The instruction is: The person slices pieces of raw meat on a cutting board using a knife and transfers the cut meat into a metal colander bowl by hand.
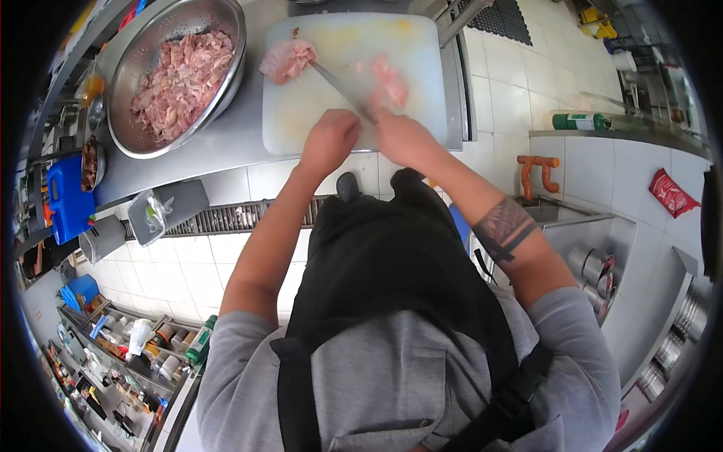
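My right hand (pixel 405 140) is wrapped round the handle of a knife (pixel 340 88), above the near part of a white cutting board (pixel 301 139). The blade points up and left, and its tip is at a raw piece of chicken (pixel 288 60) on the board's left side. Slightly blurred pale pink meat pieces (pixel 388 81) lie right of the blade. My left hand (pixel 331 139) is closed with curled fingers at the board's near edge, left of the knife. Whatever its fingers may hold is hidden.
A big metal colander (pixel 123 120) full of cut raw meat stands left of the board on the steel counter (pixel 256 38). Below the counter edge hangs or stands a grey bin (pixel 188 203). A blue jerrycan (pixel 69 197) is at far left. An orange pipe (pixel 527 173) rises at right.
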`<state>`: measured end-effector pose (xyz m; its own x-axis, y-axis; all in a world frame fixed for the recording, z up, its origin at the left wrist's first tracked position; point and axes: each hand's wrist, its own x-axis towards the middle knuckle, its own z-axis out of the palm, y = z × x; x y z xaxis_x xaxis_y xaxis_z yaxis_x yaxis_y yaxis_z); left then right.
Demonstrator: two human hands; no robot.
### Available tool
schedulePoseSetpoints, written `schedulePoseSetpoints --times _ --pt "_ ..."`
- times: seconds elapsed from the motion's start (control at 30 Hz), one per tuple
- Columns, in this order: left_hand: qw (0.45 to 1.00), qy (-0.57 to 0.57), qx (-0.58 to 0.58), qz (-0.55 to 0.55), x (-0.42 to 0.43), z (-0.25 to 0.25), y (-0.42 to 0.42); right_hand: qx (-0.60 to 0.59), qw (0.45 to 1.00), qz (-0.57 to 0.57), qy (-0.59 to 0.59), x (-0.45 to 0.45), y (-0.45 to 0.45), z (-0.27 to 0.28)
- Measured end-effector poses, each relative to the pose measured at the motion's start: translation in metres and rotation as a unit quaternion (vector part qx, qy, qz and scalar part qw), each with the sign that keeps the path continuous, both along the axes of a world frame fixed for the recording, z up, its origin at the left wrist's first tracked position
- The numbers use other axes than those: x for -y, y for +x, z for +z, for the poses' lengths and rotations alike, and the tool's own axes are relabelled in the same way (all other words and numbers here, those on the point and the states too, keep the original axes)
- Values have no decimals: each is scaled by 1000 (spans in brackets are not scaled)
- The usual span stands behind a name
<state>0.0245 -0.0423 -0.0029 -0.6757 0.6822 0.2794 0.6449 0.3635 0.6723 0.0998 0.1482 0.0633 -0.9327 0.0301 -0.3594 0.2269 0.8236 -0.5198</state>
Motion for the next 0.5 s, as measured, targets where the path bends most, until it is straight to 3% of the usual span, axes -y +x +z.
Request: schedulePoseSetpoints --times 0.1,0.17,0.3,0.37,0.5 --pt "997 21 26 62 -9 -5 -1 26 996 -3 84 -24 6 49" --pt "987 72 110 89 -22 -3 -8 27 991 -11 128 -40 17 58" --pt "965 95 168 179 -38 8 -18 -53 979 -59 187 -55 33 66" --pt "979 57 68 181 -45 34 -9 -77 976 -77 190 -57 42 64" --pt "989 89 -15 113 -88 59 6 -142 974 -83 158 -53 57 61"
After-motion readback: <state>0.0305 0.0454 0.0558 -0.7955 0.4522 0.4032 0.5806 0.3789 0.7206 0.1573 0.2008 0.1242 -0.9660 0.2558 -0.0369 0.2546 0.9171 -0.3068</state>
